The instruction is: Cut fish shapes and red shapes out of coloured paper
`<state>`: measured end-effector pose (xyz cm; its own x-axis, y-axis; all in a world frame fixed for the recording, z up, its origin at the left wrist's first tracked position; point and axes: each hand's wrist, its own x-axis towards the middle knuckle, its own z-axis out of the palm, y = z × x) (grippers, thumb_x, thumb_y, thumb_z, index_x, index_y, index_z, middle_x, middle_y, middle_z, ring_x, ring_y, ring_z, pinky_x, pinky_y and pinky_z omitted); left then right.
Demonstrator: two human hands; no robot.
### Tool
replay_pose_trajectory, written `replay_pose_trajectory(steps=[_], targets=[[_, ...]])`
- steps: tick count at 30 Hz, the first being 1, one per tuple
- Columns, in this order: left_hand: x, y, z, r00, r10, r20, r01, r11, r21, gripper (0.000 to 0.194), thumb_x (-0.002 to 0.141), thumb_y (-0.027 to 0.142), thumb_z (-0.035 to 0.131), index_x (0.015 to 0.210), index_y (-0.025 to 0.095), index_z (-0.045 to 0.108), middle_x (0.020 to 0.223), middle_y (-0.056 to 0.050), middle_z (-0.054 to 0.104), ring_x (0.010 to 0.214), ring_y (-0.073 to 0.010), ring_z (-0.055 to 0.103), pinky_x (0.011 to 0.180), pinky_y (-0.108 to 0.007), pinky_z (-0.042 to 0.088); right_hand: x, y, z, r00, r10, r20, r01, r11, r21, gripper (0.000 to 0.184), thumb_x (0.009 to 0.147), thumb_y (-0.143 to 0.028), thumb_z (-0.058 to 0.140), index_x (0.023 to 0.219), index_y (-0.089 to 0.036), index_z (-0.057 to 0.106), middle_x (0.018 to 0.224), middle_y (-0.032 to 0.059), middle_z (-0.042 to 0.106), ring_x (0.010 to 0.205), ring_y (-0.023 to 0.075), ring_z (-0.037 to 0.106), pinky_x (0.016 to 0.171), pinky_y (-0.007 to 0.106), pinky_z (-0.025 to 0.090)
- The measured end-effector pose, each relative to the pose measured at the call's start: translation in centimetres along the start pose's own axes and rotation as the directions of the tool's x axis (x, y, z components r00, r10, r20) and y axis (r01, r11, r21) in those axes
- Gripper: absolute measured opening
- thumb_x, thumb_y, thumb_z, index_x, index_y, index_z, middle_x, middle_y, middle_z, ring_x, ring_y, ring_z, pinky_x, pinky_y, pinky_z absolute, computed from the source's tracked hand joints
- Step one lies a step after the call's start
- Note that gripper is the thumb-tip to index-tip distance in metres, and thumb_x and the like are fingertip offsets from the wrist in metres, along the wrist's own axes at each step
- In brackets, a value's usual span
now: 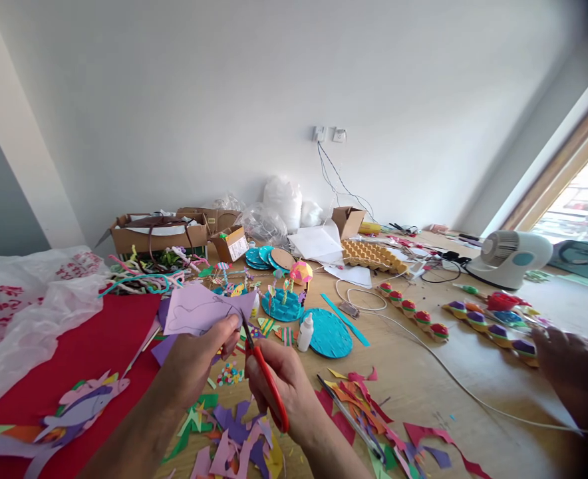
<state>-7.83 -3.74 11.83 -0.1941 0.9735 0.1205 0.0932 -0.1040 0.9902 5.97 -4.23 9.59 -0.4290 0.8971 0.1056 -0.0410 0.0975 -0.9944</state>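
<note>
My left hand (219, 336) pinches the lower edge of a lilac paper sheet (194, 307) with fish outlines drawn on it. In my right hand (279, 372) is a pair of scissors (269, 379) with red handles. Their dark blades point up and lie at the right side of the sheet, close to my left fingertips. Below my hands, coloured paper scraps (241, 439) spread over the table. Cut-out paper fish (82, 406) lie on red paper (99, 346) to the left. Just beyond my right hand stands a white glue bottle (304, 332), beside a blue painted disc (328, 332).
Another person's hand (568, 362) rests at the right, near painted egg-carton strips (498, 336). A white fan (511, 259) stands behind it. A white cable (453, 379) crosses the table. Pipe cleaners (149, 276) and a cardboard box (159, 236) sit at the back left.
</note>
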Motion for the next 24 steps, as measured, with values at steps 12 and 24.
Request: replay_pose_trajectory(steps=[12,24], targets=[[0.0,0.8,-0.9,0.986,-0.135,0.098,0.144,0.985,-0.090,0.036,0.059,0.046,0.059,0.043,0.025,0.034,0.047,0.006,0.033,0.052,-0.0119,0.032,0.053,-0.029,0.031,-0.1,0.2,-0.2,0.998,-0.057,0.033,0.059,0.996,-0.073,0.025,0.079,-0.029,0.049,0.057,-0.020,0.041,0.051,-0.0063,0.035,0.044,0.0070,0.031,0.043,0.021,0.022],[-0.2,1.4,-1.3,0.980,-0.072,0.183,0.084,0.995,-0.054,0.036,0.063,0.044,0.057,0.042,0.025,0.035,0.046,0.006,0.032,0.047,-0.0111,0.030,0.047,-0.027,0.030,-0.1,0.8,-0.4,0.992,-0.074,0.099,0.081,0.995,-0.063,0.027,0.085,-0.030,0.049,0.061,-0.020,0.042,0.051,-0.0063,0.037,0.045,0.0077,0.033,0.043,0.020,0.025]])
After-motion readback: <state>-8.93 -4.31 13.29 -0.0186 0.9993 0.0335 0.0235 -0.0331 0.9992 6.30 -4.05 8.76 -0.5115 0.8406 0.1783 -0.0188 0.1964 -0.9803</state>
